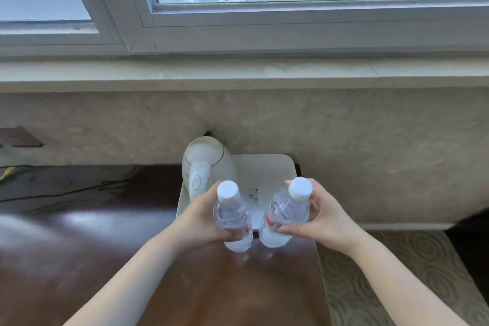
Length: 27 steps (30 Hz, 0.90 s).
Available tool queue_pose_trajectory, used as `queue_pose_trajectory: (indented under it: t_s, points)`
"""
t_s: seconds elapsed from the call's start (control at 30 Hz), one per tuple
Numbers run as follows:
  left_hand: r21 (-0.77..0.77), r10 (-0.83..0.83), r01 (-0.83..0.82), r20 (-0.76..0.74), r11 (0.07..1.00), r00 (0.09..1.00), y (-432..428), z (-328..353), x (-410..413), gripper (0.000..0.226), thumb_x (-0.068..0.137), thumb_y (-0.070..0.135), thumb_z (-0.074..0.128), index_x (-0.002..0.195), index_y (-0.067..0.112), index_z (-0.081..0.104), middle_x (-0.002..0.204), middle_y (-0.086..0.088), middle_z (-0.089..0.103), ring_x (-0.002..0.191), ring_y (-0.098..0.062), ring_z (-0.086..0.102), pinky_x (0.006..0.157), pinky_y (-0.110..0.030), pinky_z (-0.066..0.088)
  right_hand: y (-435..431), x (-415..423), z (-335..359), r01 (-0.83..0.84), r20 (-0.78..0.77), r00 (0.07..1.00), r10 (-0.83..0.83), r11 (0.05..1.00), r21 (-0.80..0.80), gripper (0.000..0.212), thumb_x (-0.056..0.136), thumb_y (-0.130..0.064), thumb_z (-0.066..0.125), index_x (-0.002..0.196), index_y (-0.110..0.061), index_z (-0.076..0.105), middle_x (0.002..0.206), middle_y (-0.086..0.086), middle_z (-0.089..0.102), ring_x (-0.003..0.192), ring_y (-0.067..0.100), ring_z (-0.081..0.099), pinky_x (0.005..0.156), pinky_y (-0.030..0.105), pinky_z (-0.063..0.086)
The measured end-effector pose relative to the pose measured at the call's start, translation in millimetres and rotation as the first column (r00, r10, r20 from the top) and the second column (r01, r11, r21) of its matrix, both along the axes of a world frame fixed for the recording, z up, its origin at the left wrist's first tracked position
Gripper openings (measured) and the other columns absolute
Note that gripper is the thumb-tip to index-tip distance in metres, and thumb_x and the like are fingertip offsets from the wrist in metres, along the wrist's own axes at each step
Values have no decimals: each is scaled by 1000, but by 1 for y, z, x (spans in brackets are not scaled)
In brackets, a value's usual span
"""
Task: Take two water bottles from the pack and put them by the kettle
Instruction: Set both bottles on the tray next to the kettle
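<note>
I hold two clear water bottles with white caps, upright, side by side over the near edge of a white tray (275, 167). My left hand (201, 217) grips the left bottle (232, 217) around its body. My right hand (317, 217) grips the right bottle (285, 212) the same way. The white kettle (206, 164) stands on the tray's left part, just behind the left bottle, its handle facing me. I cannot tell whether the bottle bottoms touch the brown table (238, 286). The pack is not in view.
The tray sits at the table's far right corner against a beige wall (370, 140), under a window sill (238, 71). Dark cables (79, 188) lie on the table to the left. Patterned carpet (397, 272) lies beyond the table's right edge.
</note>
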<state>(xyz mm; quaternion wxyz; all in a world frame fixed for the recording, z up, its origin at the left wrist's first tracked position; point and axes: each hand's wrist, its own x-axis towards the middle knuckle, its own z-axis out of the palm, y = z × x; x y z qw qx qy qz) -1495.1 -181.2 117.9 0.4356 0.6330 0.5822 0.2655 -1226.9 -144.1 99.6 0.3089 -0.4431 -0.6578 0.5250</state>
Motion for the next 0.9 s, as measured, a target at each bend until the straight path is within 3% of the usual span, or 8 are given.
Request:
queue_pose_trajectory:
  t_s: [0.13, 0.23, 0.3, 0.43, 0.57, 0.67, 0.77, 0.9]
  points:
    - [70, 34, -34, 7, 997, 999, 47, 26, 15, 64, 55, 15, 91, 107, 24, 56, 93, 11, 69, 85, 3, 65, 70, -10, 51, 52, 8, 18, 30, -24, 999, -29, 998, 51, 75, 53, -24, 95, 115, -35, 55, 105, -5, 70, 103, 20, 67, 86, 36, 57]
    - [146, 33, -34, 7, 989, 999, 87, 27, 28, 63, 53, 7, 90, 103, 22, 55, 104, -5, 64, 96, -13, 63, 82, -29, 53, 87, 6, 17, 44, 8, 999, -45, 997, 61, 72, 54, -16, 94, 110, -37, 55, 100, -18, 69, 97, 5, 67, 78, 20, 54]
    - [156, 23, -17, -37, 988, 999, 112, 19, 33, 67, 52, 8, 90, 103, 32, 52, 109, -4, 61, 105, -22, 58, 89, -39, 51, 108, 2, 10, 47, 36, 998, -49, 997, 54, 70, 55, -9, 92, 107, -38, 54, 97, -22, 68, 94, -2, 65, 74, 12, 51]
    - [104, 32, -18, -131, 994, 991, 151, -6, 40, 70, 51, 15, 87, 101, 42, 46, 104, 10, 52, 104, -18, 52, 75, -25, 44, 140, -9, -13, 70, 64, 995, -73, 996, 46, 72, 55, -4, 91, 105, -38, 52, 106, -10, 64, 90, -9, 62, 75, 9, 49]
    - [99, 77, -58, -207, 993, 975, 171, -30, 46, 66, 55, 17, 86, 104, 31, 45, 93, 22, 46, 100, -16, 48, 72, -26, 36, 160, -14, -35, 71, 84, 994, -71, 997, 5, 71, 57, -9, 90, 107, -37, 49, 109, -5, 64, 97, 4, 64, 79, 21, 52]
    - [93, 126, -107, -244, 990, 961, 178, -44, 50, 65, 56, 18, 86, 110, 22, 49, 95, 14, 47, 101, -18, 47, 76, -28, 35, 171, -17, -45, 79, 67, 995, -77, 997, -26, 69, 55, -13, 89, 104, -40, 49, 109, -5, 64, 101, 10, 63, 80, 25, 52]
    - [72, 128, -114, -251, 991, 959, 185, -47, 50, 71, 58, 18, 86, 119, 18, 49, 107, 7, 50, 110, -21, 48, 80, -28, 34, 177, -18, -47, 75, 71, 995, -73, 997, -25, 67, 50, -28, 89, 101, -47, 50, 108, -8, 64, 97, 2, 64, 76, 17, 53]
    - [58, 113, -102, -257, 993, 960, 185, -44, 51, 75, 61, 13, 84, 125, 13, 46, 124, -3, 52, 119, -27, 45, 87, -27, 33, 177, -16, -49, 45, 101, 994, -45, 999, 6, 70, 58, -27, 89, 102, -59, 46, 110, -12, 63, 97, -4, 62, 74, 13, 51]
